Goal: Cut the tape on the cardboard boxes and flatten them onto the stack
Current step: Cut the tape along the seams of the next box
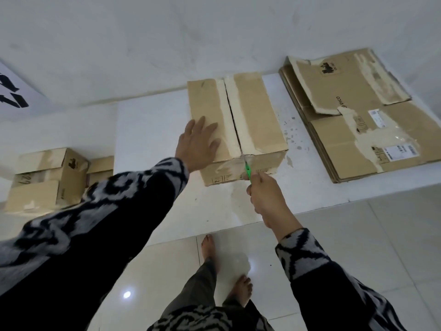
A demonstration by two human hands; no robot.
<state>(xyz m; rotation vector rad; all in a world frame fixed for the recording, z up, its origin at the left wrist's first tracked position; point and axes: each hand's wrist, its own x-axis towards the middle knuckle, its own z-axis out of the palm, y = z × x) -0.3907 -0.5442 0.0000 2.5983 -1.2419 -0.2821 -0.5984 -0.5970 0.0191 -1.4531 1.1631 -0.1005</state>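
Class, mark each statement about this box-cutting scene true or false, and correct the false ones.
1. The left hand lies flat on the brown cardboard box. True.
2. The right hand holds a red knife. False: a green-handled cutter.
3. The stack of flattened cardboard lies right of the box. True.
4. The cutter is at the box's far end. False: it is at the near edge.

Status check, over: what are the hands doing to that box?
Left hand flat on box. Right hand holds green cutter at tape seam. Nothing blocking.
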